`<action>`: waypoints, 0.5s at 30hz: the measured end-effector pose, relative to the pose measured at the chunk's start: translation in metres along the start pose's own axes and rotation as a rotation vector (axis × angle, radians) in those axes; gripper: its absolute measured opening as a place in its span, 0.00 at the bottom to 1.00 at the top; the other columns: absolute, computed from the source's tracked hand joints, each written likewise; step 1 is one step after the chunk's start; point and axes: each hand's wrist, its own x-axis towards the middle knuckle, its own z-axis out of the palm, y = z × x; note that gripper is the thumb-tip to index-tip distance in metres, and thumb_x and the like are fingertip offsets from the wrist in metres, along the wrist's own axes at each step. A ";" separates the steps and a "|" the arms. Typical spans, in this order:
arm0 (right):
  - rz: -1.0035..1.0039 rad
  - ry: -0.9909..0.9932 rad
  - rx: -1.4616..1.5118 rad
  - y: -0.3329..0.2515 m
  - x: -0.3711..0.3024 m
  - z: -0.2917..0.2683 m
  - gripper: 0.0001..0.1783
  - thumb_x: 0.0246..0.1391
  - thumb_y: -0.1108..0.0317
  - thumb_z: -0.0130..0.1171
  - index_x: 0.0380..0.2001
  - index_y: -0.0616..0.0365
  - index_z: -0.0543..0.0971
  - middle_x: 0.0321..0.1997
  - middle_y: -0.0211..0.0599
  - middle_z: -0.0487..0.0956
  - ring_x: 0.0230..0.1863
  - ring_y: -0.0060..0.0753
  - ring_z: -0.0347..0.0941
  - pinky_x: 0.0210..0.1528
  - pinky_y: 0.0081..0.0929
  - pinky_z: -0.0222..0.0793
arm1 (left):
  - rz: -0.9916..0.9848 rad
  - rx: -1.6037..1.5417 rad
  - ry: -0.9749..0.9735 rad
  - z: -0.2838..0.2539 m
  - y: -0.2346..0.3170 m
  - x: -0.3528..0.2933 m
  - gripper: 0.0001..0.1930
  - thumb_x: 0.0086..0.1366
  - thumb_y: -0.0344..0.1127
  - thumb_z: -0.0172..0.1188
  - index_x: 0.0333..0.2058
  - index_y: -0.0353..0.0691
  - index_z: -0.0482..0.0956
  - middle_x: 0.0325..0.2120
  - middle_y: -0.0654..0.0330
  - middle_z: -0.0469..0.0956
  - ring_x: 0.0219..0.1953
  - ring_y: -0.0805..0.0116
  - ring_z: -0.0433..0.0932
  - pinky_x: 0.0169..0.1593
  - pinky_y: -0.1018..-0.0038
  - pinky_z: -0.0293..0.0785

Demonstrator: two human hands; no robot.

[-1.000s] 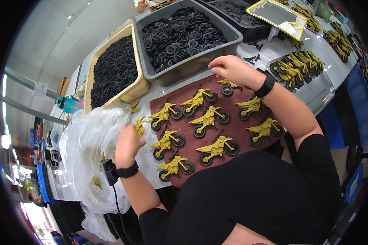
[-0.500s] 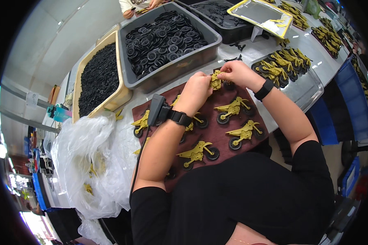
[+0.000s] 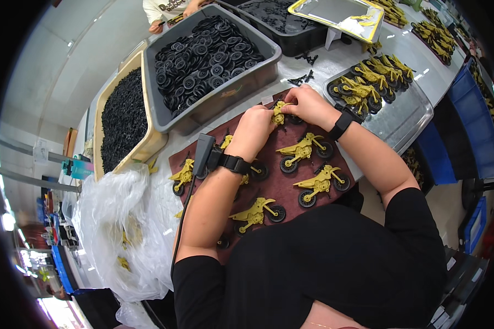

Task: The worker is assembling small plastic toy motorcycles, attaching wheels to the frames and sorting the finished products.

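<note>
At the far edge of a dark red cloth mat [image 3: 281, 185], both my hands are closed on one yellow toy motorcycle [image 3: 279, 114] with black wheels. My left hand [image 3: 256, 129] grips its left side, the fingertips partly hidden behind the knuckles. From the right, my right hand [image 3: 309, 107] pinches its upper part; whether a small part is also between those fingers I cannot make out. Nearer to me on the mat lie several more motorcycles, among them one just below my hands [image 3: 302, 152], one at the right [image 3: 319, 183] and one close to my body [image 3: 256, 213].
Beyond the mat stands a grey bin [image 3: 225, 98] of black wheels, beside a cream bin [image 3: 155, 137] of small black parts. A clear plastic bag [image 3: 112, 214] lies at left. On the right, a metal tray [image 3: 403, 118] carries several motorcycles. Another person's hand [image 3: 156, 26] shows at the back.
The whole view has shifted slightly, so the bins sit further left. My hands remain on the same motorcycle, with only a small change in how the fingers lie.
</note>
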 end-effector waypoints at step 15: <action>-0.072 -0.164 0.467 -0.001 -0.004 -0.027 0.28 0.52 0.48 0.62 0.45 0.62 0.76 0.37 0.42 0.79 0.38 0.32 0.75 0.39 0.27 0.70 | -0.134 -0.033 -0.011 -0.034 0.026 -0.002 0.12 0.51 0.32 0.58 0.34 0.34 0.80 0.26 0.43 0.77 0.30 0.44 0.76 0.35 0.61 0.73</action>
